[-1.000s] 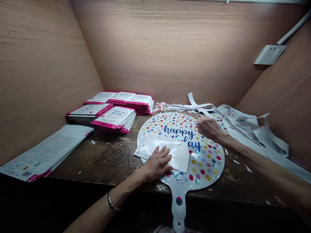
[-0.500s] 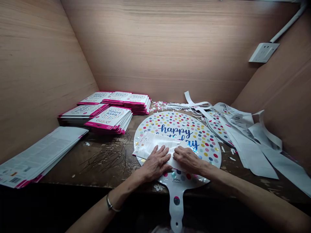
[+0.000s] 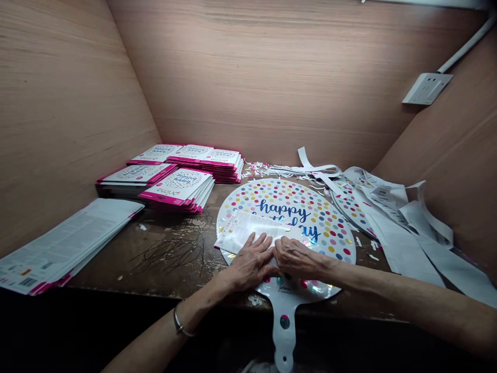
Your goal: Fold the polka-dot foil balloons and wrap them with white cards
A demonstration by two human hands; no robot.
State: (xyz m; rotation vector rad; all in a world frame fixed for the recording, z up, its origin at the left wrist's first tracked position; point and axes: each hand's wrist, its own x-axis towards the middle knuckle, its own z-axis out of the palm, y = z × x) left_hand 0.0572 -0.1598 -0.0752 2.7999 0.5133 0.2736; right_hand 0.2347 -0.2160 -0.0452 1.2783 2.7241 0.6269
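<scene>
A white foil balloon (image 3: 240, 199) with coloured dots and blue "happy birthday" lettering lies flat, its tail hanging past the table's front edge. On its lower left rests a white printed packaging card (image 3: 243, 230) with small text, partly under my hands. My left hand (image 3: 252, 261) lies on the card with its fingers stretched out. My right hand (image 3: 297, 257) is closed, knuckles up, against the left fingertips at the card's right end. Its fingertips are hidden, and the card's edge appears pinched under them.
Stacks of pink-edged packets (image 3: 178, 184) stand at the back left. A pile of long printed cards (image 3: 73, 241) lies at the left front edge. Dark thin strands (image 3: 174, 251) are on the table. White paper strips (image 3: 392, 233) and more dotted balloons (image 3: 351, 207) lie on the right.
My right hand has moved slightly left, closer to my left hand. The card's right part, which showed below the right hand, is no longer visible there. The view has shifted slightly.
</scene>
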